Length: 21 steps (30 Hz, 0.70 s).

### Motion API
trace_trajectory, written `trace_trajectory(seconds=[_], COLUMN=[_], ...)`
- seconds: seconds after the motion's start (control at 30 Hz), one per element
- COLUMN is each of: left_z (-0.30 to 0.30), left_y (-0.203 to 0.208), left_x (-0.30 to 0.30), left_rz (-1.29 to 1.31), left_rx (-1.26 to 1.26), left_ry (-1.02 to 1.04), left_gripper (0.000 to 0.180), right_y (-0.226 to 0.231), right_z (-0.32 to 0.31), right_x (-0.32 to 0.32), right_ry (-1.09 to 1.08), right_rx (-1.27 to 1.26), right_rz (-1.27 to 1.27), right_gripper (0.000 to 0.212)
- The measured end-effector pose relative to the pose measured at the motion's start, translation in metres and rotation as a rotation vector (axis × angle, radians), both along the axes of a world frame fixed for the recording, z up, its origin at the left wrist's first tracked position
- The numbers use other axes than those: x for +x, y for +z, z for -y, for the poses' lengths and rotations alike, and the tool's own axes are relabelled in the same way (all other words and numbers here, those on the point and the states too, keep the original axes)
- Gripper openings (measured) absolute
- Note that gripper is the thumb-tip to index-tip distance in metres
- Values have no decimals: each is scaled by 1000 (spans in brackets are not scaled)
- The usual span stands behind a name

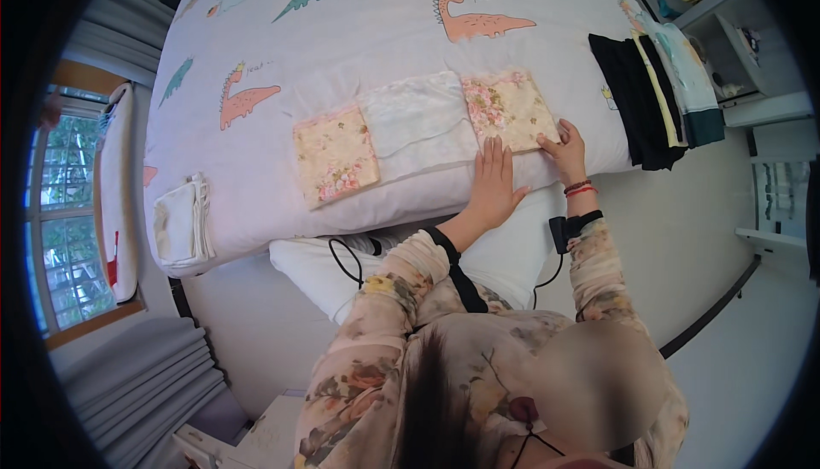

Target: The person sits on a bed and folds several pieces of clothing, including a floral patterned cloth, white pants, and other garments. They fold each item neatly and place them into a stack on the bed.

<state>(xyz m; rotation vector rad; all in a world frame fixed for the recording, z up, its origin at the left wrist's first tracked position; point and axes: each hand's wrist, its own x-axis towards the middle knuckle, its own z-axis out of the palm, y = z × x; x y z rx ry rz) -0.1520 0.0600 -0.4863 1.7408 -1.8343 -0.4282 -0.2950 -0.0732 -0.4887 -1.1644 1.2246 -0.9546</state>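
1. Cream floral cloth [418, 123] with a white middle lies along the near edge of a dinosaur-print bed [367, 55], directly before the wearer, as I watch through the head camera from afar.
2. Left hand [498, 180] lies flat, fingers straight and close together, thumb apart, on the cloth's near edge beside the right floral panel [510, 110].
3. Right hand [565, 151] curves over that panel's near right corner, thumb on the fabric; whether it pinches the cloth, I cannot tell.
4. Folding looks partway, I judge: both floral ends appear turned inward and fairly flat, but the strip remains long, with more doubling probably left.
5. Apparently finished, a white folded stack [182, 225] sits at the bed's left corner and black folded clothing [630, 110] lies at its right.
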Motion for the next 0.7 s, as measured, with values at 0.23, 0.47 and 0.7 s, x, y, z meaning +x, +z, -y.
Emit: trace_trajectory(seconds=[0.23, 0.47, 0.7], left_z=[-5, -3, 10], left_y=[-30, -34, -31], left_x=[12, 10, 20], left_rz=[161, 143, -469], left_rx=[69, 72, 62], left_ry=[-68, -55, 121], left_gripper=[84, 83, 65], right_y=[-8, -14, 8], right_z=[-11, -16, -29], right_x=[7, 15, 47], right_ry=[24, 38, 27], right_rx=[236, 268, 148], right_rz=[270, 346, 418], right_gripper=[51, 40, 24])
